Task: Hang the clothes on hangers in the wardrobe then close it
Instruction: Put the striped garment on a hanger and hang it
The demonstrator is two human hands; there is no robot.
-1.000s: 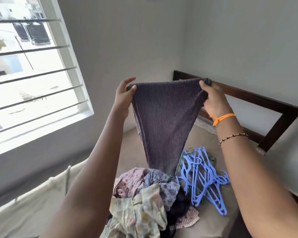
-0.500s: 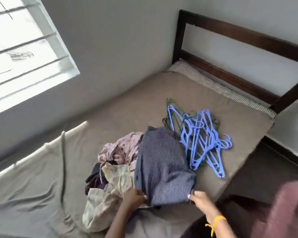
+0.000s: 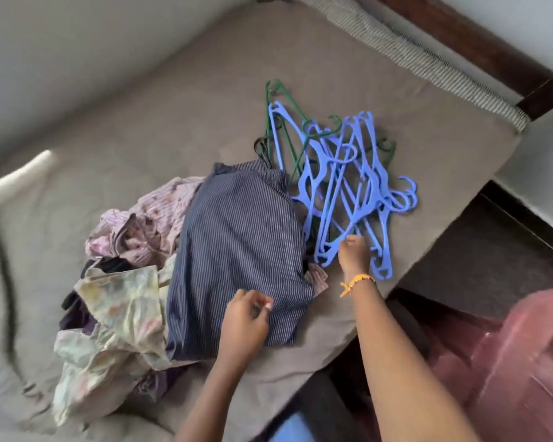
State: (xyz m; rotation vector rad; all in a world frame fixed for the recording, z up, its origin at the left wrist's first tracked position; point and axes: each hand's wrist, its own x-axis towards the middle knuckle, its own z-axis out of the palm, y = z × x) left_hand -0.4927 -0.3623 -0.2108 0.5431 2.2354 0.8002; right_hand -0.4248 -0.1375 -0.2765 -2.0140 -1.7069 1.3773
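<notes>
A dark blue striped garment (image 3: 240, 247) lies flat on top of a heap of clothes (image 3: 115, 317) on the bed. My left hand (image 3: 246, 323) sits on its near part, fingers curled, thumb and forefinger pinching the cloth. To the right is a tangled pile of blue hangers (image 3: 342, 189) with a few green hangers (image 3: 280, 122) under it. My right hand (image 3: 353, 253), with an orange band at the wrist, reaches into the near end of the pile, its fingers curled round a blue hanger. No wardrobe is in view.
The bed (image 3: 186, 100) has a beige sheet, with a wall along its far left side. A dark wooden headboard (image 3: 479, 43) runs across the top right. Dark floor (image 3: 479, 266) lies right of the bed. A pink garment (image 3: 521, 371) fills the lower right corner.
The striped garment, held up in the air a second ago, now lies on the heap. My right hand has left its edge and moved right to the hangers. The view has tilted down.
</notes>
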